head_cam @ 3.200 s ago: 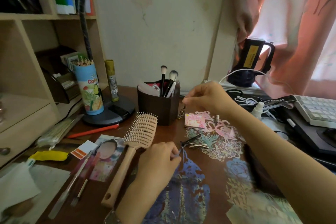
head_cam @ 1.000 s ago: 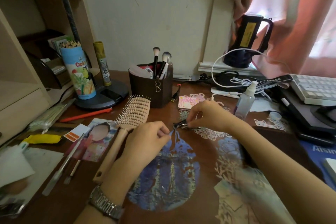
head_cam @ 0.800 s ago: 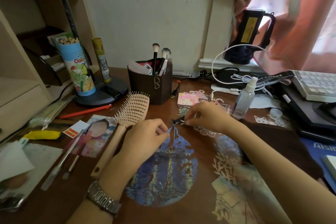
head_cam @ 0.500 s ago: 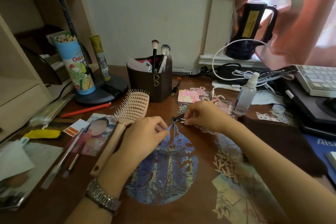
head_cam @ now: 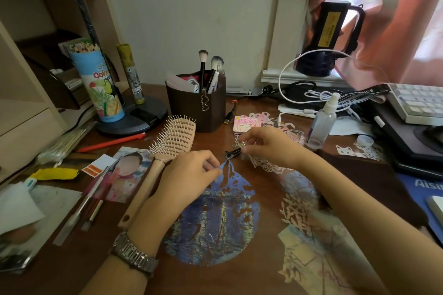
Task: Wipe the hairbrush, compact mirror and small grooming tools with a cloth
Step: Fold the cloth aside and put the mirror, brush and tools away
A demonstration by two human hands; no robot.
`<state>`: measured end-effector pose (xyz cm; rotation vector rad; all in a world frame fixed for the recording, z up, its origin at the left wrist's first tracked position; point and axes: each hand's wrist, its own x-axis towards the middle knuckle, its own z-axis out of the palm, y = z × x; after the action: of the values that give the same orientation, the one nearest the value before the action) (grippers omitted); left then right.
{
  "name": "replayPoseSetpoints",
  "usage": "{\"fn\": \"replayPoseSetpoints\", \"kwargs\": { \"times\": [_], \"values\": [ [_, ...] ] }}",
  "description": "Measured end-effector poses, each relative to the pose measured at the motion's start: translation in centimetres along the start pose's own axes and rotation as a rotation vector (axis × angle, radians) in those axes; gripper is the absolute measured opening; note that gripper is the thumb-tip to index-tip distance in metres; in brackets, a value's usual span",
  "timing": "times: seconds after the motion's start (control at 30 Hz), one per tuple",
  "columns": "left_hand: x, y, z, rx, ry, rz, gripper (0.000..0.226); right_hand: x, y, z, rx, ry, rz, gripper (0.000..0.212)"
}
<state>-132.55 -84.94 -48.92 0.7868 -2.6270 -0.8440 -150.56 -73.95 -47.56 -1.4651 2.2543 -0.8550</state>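
Right hand (head_cam: 271,146) is pinched shut on a small dark tool (head_cam: 232,153), held just above the desk (head_cam: 100,256) near its middle. Left hand (head_cam: 189,175) is curled beside it, fingertips pressed together; what they grip cannot be told. Hairbrush (head_cam: 165,151) is laid left of the hands, handle toward the near edge.
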Motion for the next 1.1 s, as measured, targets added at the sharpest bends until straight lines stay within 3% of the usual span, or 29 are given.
{"fn": "replayPoseSetpoints", "kwargs": {
  "times": [0.17,0.57,1.1],
  "values": [
    [0.0,0.0,-0.2,-0.014,0.0,0.001,0.008,-0.3,-0.9,-0.5,0.132,-0.006,0.013,0.006],
    [0.0,-0.4,-0.3,-0.021,0.017,0.027,0.01,0.6,-2.5,-0.7,0.274,0.079,0.028,0.008],
    [0.1,-0.9,0.0,-0.088,-0.008,0.022,0.01,4.9,-7.2,-2.7,0.105,0.263,-0.123,0.013]
  ]
}}
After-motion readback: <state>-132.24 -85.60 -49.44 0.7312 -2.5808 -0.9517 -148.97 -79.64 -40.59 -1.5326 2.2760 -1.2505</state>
